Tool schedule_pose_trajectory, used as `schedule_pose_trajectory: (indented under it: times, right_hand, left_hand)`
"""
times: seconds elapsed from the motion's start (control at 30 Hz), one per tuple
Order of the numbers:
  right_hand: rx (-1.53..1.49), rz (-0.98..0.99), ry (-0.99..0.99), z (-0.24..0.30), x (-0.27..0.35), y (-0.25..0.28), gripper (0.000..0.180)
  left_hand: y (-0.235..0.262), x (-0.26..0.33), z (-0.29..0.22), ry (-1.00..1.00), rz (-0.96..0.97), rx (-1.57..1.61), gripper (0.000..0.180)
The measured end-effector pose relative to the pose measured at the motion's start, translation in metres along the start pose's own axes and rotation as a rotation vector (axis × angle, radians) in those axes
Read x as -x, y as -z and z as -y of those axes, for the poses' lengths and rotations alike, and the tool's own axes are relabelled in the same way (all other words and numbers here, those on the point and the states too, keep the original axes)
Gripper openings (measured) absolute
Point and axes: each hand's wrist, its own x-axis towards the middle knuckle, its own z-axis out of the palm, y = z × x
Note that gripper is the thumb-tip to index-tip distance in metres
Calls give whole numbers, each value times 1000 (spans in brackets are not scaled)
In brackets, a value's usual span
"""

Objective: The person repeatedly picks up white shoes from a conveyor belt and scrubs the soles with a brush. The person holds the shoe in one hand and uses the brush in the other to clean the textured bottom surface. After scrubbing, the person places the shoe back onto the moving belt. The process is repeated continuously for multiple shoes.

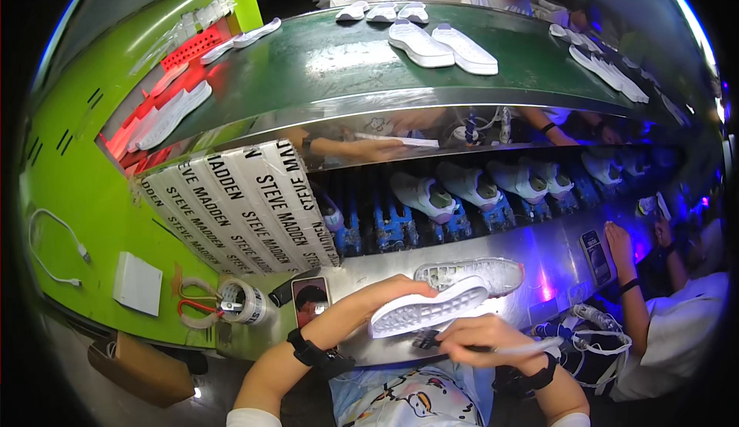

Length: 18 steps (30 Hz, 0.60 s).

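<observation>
In front of my body, my left hand (389, 291) grips a white shoe sole (428, 309) along its far edge. The sole's ribbed hollow side is tilted toward me. Just below it, my right hand (486, 336) is closed around a brush (425, 340), whose dark bristle end points left, close to the sole's lower edge. I cannot tell whether the bristles touch it. Behind the held sole, a pale, sole-shaped piece with a patterned surface (496, 275) lies on the metal bench (377, 261), partly hidden.
White shoes (428, 197) stand in blue racks beyond the bench. A printed cardboard panel (245, 207) rises at left, near a phone (311, 302), tape rolls (245, 304) and scissors (202, 309). More soles (422, 45) lie on the green belt (315, 61). A co-worker's arm (625, 265) is at right.
</observation>
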Motion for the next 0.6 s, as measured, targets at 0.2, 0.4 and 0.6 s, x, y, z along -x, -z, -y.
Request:
schedule_pose_trajectory:
  times: [0.2, 0.4, 0.6]
  right_hand:
    - [20, -60, -152, -16, 24, 8, 11]
    - [95, -566, -72, 15, 1, 21, 19]
    - [-393, -903, 165, 28, 7, 21, 34]
  left_hand:
    - [10, -39, 33, 444, -100, 68, 39]
    - [0, -21, 18, 178, -102, 590, 45]
    - [96, 8, -125, -382, 290, 1285, 50]
